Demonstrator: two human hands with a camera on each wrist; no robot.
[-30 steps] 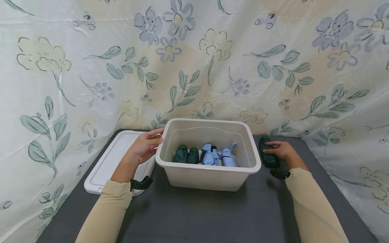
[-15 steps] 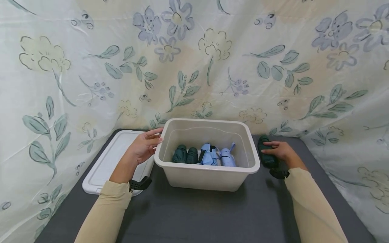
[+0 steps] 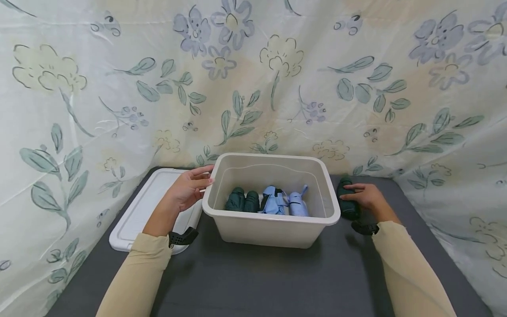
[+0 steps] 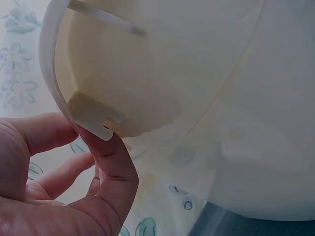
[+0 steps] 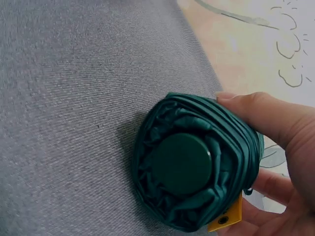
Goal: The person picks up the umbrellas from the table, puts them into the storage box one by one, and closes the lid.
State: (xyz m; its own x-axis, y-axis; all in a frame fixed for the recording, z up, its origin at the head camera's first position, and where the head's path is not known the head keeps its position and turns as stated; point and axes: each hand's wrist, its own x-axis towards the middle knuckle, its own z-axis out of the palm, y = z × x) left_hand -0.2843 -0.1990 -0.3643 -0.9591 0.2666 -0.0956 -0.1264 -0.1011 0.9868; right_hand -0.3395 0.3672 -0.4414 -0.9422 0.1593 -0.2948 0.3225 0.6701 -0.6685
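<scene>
A beige plastic storage bin stands in the middle of the head view. My left hand holds its left rim, and the left wrist view shows thumb and fingers pinching the bin's lip. Outside the bin's right side, my right hand grips a dark green folded umbrella. That umbrella's round end faces the right wrist camera, with a yellow tag below. Inside the bin lie two dark green rolled bundles, a light blue strapped bundle and a periwinkle rolled one.
A white lid lies flat left of the bin, partly behind the left forearm. Dark grey cloth covers the table. Floral fabric hangs close behind the bin and along both sides.
</scene>
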